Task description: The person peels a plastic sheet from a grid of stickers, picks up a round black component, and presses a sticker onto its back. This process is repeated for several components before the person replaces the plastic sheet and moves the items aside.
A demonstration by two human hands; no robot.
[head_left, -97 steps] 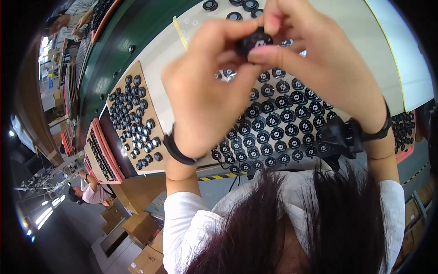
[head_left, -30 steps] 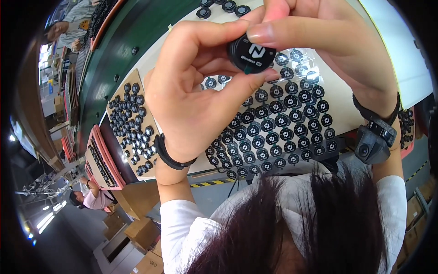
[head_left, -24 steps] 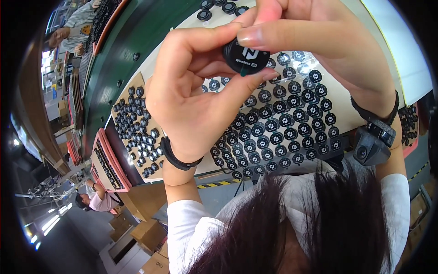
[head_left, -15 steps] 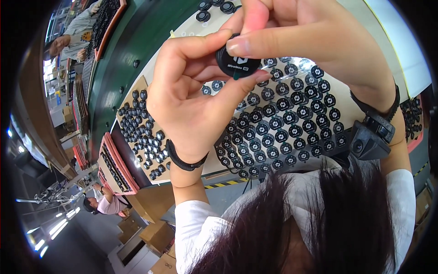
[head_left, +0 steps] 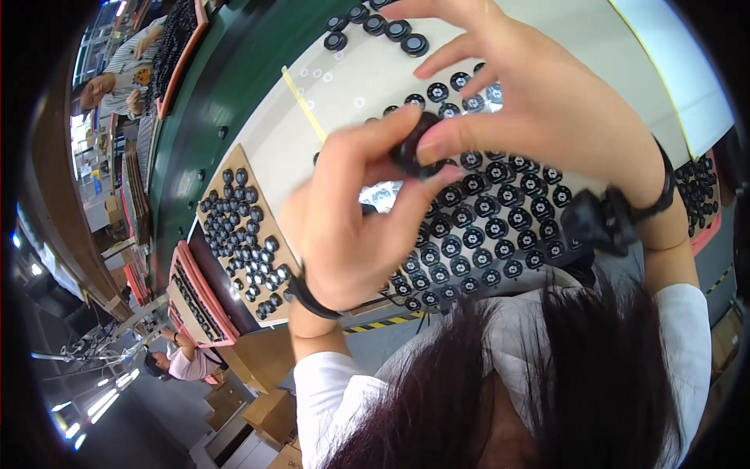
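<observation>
My left hand (head_left: 344, 211) pinches a black round disc (head_left: 412, 148) between thumb and fingers, holding it above the work table (head_left: 375, 74). The disc is seen almost edge-on, so its printed face is hidden. The thumb of my right hand (head_left: 539, 109) touches the disc's right side, while that hand's other fingers are spread apart. Below both hands lie rows of black discs with white marks (head_left: 496, 227), partly covered by my hands. Several black discs with grey centres (head_left: 398, 30) stand beyond my right fingers.
A brown board with many small black round parts (head_left: 254, 250) lies at left. Small clear rings (head_left: 328, 76) dot the table near a yellow tape strip (head_left: 303, 102). Past it runs a green belt (head_left: 250, 70). Pink-edged trays (head_left: 191, 289) stand left, and two people work farther off.
Both hands have moved lower with the disc, which has turned from face-up to nearly edge-on. My right fingers have spread away from it, leaving the thumb against it.
</observation>
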